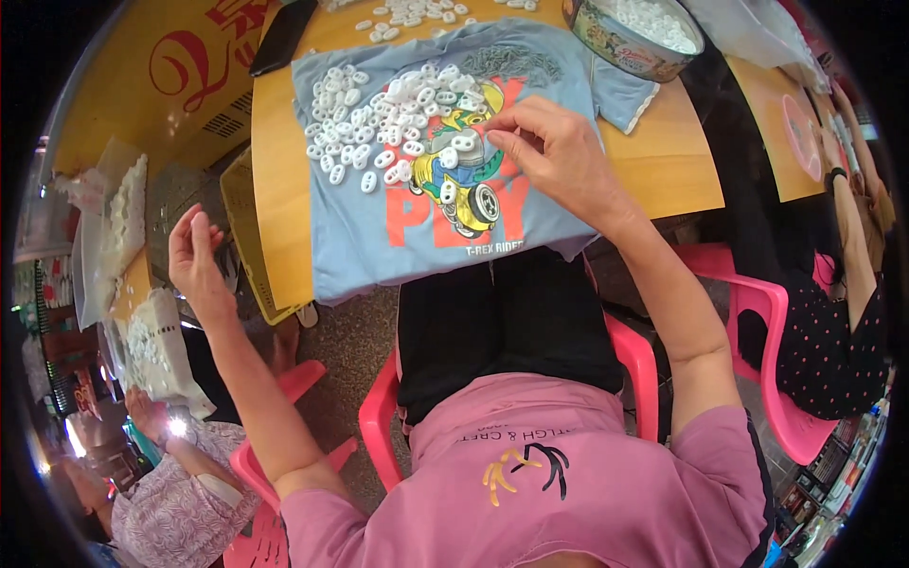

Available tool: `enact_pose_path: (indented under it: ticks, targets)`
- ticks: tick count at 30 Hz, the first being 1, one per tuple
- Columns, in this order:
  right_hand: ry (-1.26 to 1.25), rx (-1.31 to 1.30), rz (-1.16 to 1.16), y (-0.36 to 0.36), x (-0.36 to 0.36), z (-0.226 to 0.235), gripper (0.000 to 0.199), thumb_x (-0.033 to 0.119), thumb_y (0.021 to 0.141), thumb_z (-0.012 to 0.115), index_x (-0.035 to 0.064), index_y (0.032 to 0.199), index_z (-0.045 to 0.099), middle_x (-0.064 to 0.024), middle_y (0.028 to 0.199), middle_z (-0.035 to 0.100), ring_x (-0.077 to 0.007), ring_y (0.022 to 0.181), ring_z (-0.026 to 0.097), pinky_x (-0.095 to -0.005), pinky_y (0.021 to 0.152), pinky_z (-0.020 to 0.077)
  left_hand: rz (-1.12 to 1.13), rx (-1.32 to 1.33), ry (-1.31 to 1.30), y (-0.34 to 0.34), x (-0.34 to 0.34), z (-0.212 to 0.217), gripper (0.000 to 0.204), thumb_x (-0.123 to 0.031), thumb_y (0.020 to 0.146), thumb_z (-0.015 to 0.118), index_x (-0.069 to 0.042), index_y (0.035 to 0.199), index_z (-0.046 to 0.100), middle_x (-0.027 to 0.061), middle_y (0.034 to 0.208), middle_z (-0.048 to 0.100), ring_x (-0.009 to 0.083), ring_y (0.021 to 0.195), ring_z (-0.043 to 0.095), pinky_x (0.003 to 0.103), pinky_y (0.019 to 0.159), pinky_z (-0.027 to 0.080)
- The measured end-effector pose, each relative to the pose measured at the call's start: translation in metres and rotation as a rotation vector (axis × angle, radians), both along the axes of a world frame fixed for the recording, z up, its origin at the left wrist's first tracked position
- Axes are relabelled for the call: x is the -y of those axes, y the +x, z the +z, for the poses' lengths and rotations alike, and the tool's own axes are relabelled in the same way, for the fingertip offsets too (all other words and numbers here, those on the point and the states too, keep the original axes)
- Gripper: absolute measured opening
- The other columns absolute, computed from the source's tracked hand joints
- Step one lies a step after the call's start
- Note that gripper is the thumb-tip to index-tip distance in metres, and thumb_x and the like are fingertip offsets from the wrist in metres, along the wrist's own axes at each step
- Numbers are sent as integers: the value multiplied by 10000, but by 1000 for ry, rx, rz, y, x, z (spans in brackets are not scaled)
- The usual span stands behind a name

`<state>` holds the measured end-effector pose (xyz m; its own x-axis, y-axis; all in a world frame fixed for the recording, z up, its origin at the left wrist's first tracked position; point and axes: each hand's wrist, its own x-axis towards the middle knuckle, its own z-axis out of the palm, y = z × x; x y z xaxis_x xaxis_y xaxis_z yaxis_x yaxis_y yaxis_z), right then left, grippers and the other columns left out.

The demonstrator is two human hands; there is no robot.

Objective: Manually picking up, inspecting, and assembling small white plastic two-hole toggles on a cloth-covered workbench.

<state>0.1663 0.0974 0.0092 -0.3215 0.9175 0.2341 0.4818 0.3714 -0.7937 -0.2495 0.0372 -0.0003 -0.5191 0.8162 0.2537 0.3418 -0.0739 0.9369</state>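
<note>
A blue-grey T-shirt [360, 232] with a printed picture is spread over the wooden table before me. On it lies a loose pile of small white oval plastic pieces [365, 118], each with two holes. Over the shirt's right part, my right hand [559, 156] has its thumb and forefinger drawn together. A white piece [463, 143] lies just left of those fingertips; whether they hold anything is too small to tell. My left hand [201, 260] is raised beyond the table's left edge, fingers bent and thumb against forefinger. What it may hold does not show.
A round tin [630, 47] full of white pieces stands at the far right, with more pieces [412, 11] at the far edge. A black phone [284, 38] lies far left. A yellow crate [251, 227] stands beside the table. People sit on pink chairs to both sides.
</note>
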Motion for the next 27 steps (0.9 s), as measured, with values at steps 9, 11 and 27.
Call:
enact_pose_path:
  ticks: [9,11,27]
  targets:
    - [351,236,-20,-17,-33,-15,129,170,854,669,69,927,703,-81,834,605,-247,733,620,-363,663,487,275,-445,-252,-90,8,-69,660,-340,905,682,22,1395,428,158,1382,462,247,1171,527,358,990,418]
    - [421,302,-11,-27,-40,-18,121,189,853,668,103,924,715,-74,850,604,-270,798,628,-373,698,495,256,-416,-197,-62,9,-62,612,-313,914,672,19,1377,451,166,1365,483,246,1178,524,358,993,414]
    - [451,430,146,-30,-50,-8,169,178,830,671,85,971,661,-83,857,604,-245,788,636,-373,701,502,-433,93,76,174,3,22,226,-53,942,598,1,1161,615,45,1024,619,80,880,565,217,774,465]
